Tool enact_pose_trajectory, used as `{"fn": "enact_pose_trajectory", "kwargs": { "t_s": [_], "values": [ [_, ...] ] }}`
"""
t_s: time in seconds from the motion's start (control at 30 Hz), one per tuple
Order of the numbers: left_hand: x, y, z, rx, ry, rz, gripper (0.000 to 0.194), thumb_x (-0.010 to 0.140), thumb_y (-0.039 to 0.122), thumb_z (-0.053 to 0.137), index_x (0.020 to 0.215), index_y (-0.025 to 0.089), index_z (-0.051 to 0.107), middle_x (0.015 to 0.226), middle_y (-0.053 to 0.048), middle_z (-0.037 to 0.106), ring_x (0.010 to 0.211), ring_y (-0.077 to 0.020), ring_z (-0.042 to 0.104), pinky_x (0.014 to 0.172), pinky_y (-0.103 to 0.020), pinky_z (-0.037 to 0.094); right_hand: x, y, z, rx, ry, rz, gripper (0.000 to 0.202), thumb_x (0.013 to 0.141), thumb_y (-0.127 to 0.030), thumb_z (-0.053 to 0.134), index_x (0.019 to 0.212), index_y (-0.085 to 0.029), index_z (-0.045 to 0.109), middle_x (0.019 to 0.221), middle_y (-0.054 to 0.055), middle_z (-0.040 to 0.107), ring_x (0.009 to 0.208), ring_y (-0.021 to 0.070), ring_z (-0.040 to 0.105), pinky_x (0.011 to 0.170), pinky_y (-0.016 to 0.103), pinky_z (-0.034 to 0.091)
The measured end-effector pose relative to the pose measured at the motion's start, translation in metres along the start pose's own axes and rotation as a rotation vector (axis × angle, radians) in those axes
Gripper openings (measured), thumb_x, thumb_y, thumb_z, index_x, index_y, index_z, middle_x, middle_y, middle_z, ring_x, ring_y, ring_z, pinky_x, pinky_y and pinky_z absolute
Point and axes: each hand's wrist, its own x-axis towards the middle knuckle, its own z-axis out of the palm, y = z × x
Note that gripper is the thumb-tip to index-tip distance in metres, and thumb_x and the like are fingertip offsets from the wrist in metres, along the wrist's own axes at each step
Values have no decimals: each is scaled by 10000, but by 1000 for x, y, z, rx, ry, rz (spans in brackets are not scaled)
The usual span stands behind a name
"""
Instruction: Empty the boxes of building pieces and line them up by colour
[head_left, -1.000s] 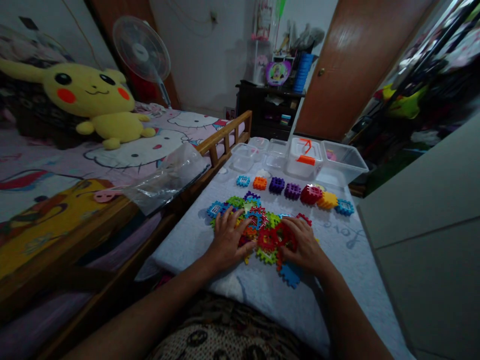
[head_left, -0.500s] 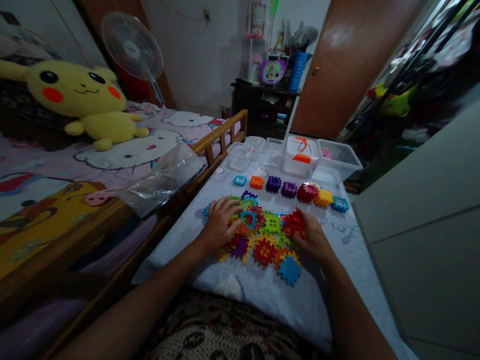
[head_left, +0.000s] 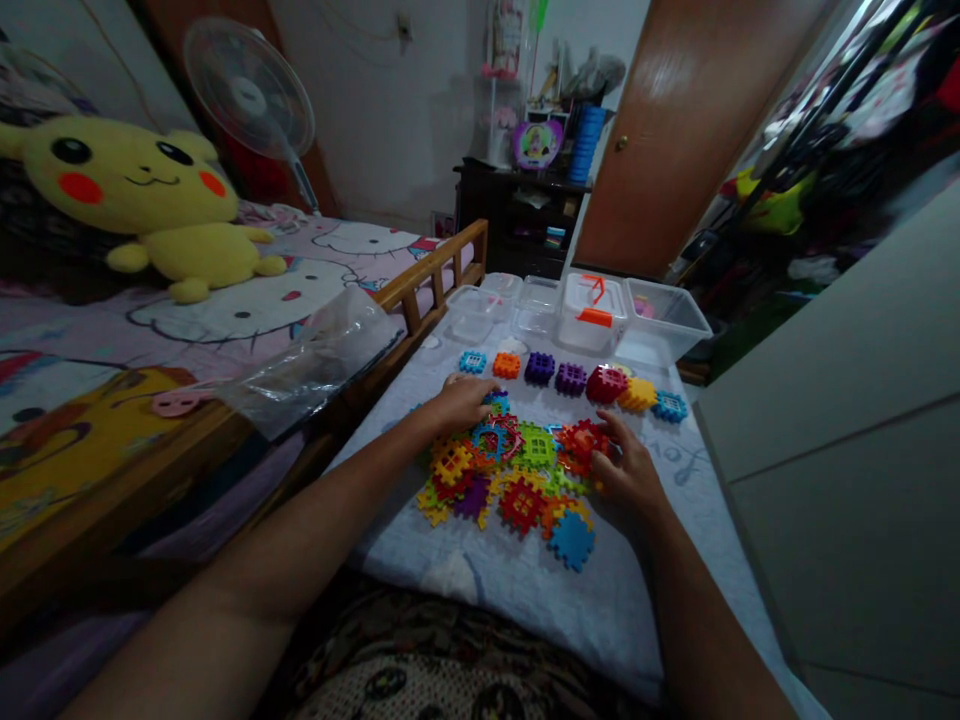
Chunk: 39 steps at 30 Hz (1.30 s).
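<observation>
Colourful toothed plastic tiles lie in a loose pile on the cloth-covered table. My left hand reaches over the pile's far left edge, its fingers near a dark blue and light blue tile; whether it grips one cannot be made out. At the right edge of the pile, my right hand has its fingers apart beside red tiles. A green tile sits mid-pile, with a red tile and a blue tile nearer me. Beyond the pile runs a row of stacked tiles, including orange and purple.
Clear plastic containers and a lidded box with an orange handle stand at the table's far end. On the left are a wooden bed rail, a clear plastic bag and a yellow plush toy.
My left hand has moved away from me to the pile's far left edge, uncovering orange and yellow tiles. My right hand stays beside the red tiles, its fingers a little more spread. The view has shifted slightly.
</observation>
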Motion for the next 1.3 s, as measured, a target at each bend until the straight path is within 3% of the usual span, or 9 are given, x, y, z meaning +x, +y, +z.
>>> {"fn": "enact_pose_trajectory", "kwargs": {
  "t_s": [0.13, 0.27, 0.5, 0.63, 0.77, 0.9, 1.0, 1.17, 1.3],
  "values": [
    [0, 3, -4, -33, -4, -1, 428, 770, 206, 651, 1197, 235, 648, 1246, -94, 699, 1190, -289, 606, 1049, -459, 405, 2, 3, 2, -11, 14, -30, 488, 802, -362, 565, 1257, -192, 614, 1211, 145, 675, 1116, 305, 631, 984, 501, 490],
    [-2, 12, -16, -154, -6, 34, 373, 722, 145, 653, 1089, 208, 669, 1113, -73, 717, 1036, -250, 652, 926, -377, 484, 4, 1, 3, -13, -2, -38, 410, 799, -360, 564, 1159, -184, 651, 1137, 134, 691, 1059, 294, 638, 965, 488, 493],
    [-20, 34, -11, -192, 185, 104, 147, 795, 124, 635, 927, 187, 652, 992, -61, 674, 979, -220, 621, 906, -360, 485, 6, -7, 0, -9, -25, -60, 335, 819, -377, 561, 1070, -191, 682, 1043, 110, 693, 973, 271, 635, 894, 438, 509],
    [-31, 38, -1, -153, 79, 187, 170, 827, 280, 715, 957, 188, 654, 977, -63, 672, 955, -234, 625, 898, -381, 485, 6, -8, -1, -7, -36, -65, 309, 819, -365, 563, 1047, -198, 686, 990, 92, 686, 928, 260, 630, 868, 421, 508],
    [-44, 34, -7, -228, 45, 202, 152, 885, 305, 637, 994, 200, 651, 1019, -60, 690, 973, -221, 644, 923, -372, 489, 6, -6, -1, 5, -47, -61, 306, 820, -364, 573, 1047, -194, 688, 1004, 95, 678, 941, 260, 630, 871, 415, 504],
    [-56, 17, -23, -294, 134, 107, 207, 913, 265, 507, 1032, 194, 661, 1090, -77, 695, 1055, -222, 644, 982, -371, 488, 6, -5, 0, 18, -36, -55, 294, 812, -347, 572, 1044, -210, 690, 1021, 91, 681, 951, 259, 631, 886, 416, 500],
    [-68, -10, -32, -250, 179, -16, 275, 887, 270, 475, 1065, 192, 669, 1140, -81, 695, 1115, -243, 632, 1048, -401, 461, 6, -4, 0, 15, -41, -52, 309, 808, -350, 571, 1054, -208, 694, 1037, 99, 684, 968, 268, 633, 898, 426, 497],
    [-90, -62, -33, -194, -2, -82, 543, 709, 227, 570, 1246, 152, 608, 1317, -117, 633, 1252, -293, 577, 1114, -410, 420, 7, 0, -1, -2, -74, -33, 326, 816, -364, 576, 1073, -204, 698, 1073, 109, 686, 992, 277, 633, 916, 437, 491],
    [-99, -78, -26, -193, -60, -37, 616, 652, 180, 583, 1267, 149, 591, 1324, -121, 625, 1253, -291, 571, 1120, -400, 413, 7, 2, -1, -9, -82, -25, 328, 822, -374, 575, 1075, -205, 696, 1076, 106, 685, 985, 271, 636, 915, 428, 491]
  ]
}}
